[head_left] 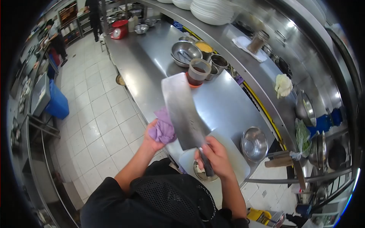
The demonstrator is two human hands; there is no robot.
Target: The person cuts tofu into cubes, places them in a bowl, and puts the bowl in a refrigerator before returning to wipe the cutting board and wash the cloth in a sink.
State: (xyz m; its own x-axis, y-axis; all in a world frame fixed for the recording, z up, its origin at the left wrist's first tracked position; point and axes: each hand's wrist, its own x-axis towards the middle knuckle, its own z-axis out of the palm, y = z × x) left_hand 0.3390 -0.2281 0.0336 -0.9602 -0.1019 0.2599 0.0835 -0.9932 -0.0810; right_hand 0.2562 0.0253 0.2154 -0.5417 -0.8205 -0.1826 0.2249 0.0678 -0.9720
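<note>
My right hand (217,156) is closed round the dark handle of a large cleaver (183,110), whose broad blade points up and away over the counter. Bunched in my left hand (152,138) is a purple cloth (163,127), held just left of the blade. Below the cleaver lies a pale cutting board (232,154) on the steel counter. Partly hidden behind my right hand is a round metal container (199,173) with something pale in it. An empty-looking steel bowl (254,143) stands right of the board.
Beyond the blade are a clear tub of dark liquid (199,71), a steel mixing bowl (186,52) and a pot of yellow stuff (204,47). A red scale (119,29) sits at the counter's far end. White plates (213,11) are stacked on the shelf. Two people stand far left.
</note>
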